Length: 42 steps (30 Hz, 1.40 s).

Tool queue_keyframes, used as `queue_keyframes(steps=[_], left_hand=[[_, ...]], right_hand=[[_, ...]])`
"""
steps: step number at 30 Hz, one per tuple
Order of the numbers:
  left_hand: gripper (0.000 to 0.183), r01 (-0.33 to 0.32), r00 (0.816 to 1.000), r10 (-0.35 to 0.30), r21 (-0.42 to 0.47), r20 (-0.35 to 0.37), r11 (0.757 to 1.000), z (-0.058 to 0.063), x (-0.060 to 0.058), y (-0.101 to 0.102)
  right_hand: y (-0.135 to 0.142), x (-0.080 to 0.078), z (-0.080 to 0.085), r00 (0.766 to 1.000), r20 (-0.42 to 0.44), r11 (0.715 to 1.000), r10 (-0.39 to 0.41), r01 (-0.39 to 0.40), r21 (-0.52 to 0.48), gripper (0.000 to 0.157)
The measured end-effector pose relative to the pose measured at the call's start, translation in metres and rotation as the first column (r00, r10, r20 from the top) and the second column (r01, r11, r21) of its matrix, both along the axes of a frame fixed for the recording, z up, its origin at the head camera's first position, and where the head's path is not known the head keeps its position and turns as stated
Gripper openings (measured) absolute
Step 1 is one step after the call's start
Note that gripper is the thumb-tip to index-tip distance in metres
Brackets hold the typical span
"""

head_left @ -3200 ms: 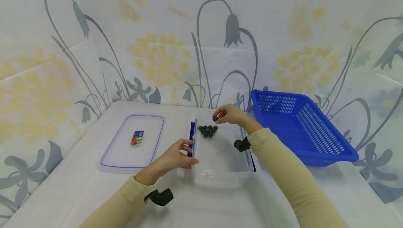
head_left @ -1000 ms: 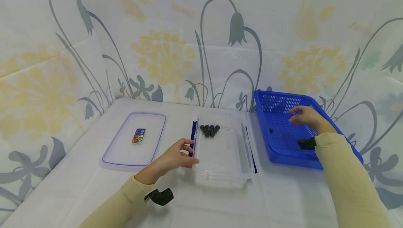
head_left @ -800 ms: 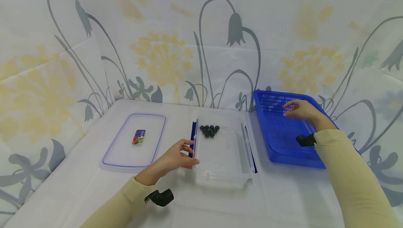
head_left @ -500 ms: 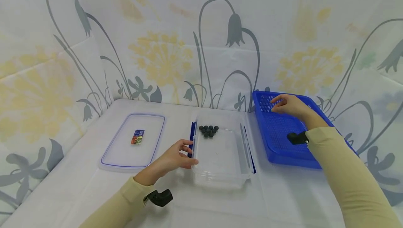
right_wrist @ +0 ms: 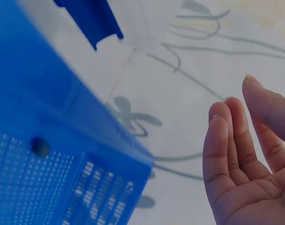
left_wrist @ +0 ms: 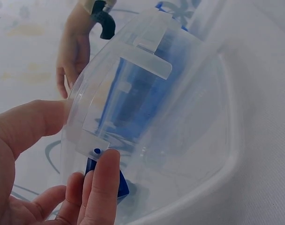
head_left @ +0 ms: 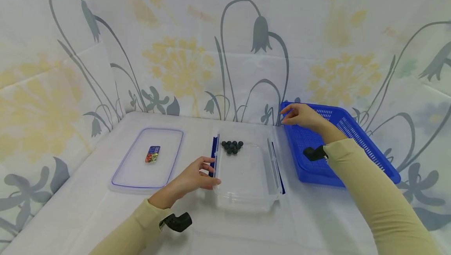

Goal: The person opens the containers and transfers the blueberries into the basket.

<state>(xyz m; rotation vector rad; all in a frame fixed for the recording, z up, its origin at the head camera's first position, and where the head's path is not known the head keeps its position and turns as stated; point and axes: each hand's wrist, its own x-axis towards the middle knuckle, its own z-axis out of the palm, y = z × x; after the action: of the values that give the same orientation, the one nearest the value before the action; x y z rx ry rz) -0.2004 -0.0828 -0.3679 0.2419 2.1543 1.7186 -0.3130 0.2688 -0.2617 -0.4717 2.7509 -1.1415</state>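
Observation:
My left hand [head_left: 193,174] grips the left side of a clear plastic food container [head_left: 243,176]. In the left wrist view, the thumb lies at its rim and the fingertips rest by a blue side latch [left_wrist: 123,185]. Several small dark balls [head_left: 230,145], looking like blueberries, cluster at the container's far left. My right hand [head_left: 306,118] hovers over the left part of a blue plastic basket [head_left: 306,172]. Its fingers are relaxed, with nothing between them in the right wrist view. One dark ball [right_wrist: 40,147] lies inside the basket there; the head view hides it.
Left of the container a clear lid [head_left: 141,178] with a blue seal and a colourful label [head_left: 152,154] lies flat on the white tablecloth [head_left: 246,231]. A flower-patterned cloth [head_left: 183,8] hangs behind.
My right hand carried a dark ball from the container to the basket and let go. It has since moved left across the basket. My left hand has stayed on the container.

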Motion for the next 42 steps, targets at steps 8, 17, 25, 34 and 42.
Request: queue_keyframes(steps=[8, 17, 25, 34, 42], left_hand=[[0.070, 0.005, 1.000, -0.005, 0.003, -0.005, 1.000, -0.001, -0.002, 0.000], [0.071, 0.002, 1.000, -0.002, -0.003, -0.004, 1.000, 0.000, -0.001, -0.001], [0.071, 0.005, 1.000, -0.005, 0.007, 0.007, 1.000, -0.002, -0.004, 0.000], [0.069, 0.001, 1.000, -0.001, -0.010, 0.016, 1.000, -0.004, -0.002, 0.000], [0.066, 0.004, 1.000, -0.004, -0.006, 0.013, 1.000, 0.000, -0.003, 0.000]], right_hand=[[-0.028, -0.003, -0.013, 0.997, -0.008, 0.997, 0.071, -0.071, -0.016, 0.030], [-0.057, -0.004, -0.023, 0.995, 0.048, 0.996, 0.085, -0.085, 0.002, 0.032], [-0.081, -0.007, -0.032, 0.988, 0.102, 0.991, 0.117, -0.108, -0.085, 0.031], [-0.106, -0.016, -0.053, 0.984, 0.138, 0.991, 0.113, -0.102, -0.088, 0.031], [-0.121, -0.028, -0.073, 0.982, 0.164, 0.994, 0.090, -0.079, -0.073, 0.030]])
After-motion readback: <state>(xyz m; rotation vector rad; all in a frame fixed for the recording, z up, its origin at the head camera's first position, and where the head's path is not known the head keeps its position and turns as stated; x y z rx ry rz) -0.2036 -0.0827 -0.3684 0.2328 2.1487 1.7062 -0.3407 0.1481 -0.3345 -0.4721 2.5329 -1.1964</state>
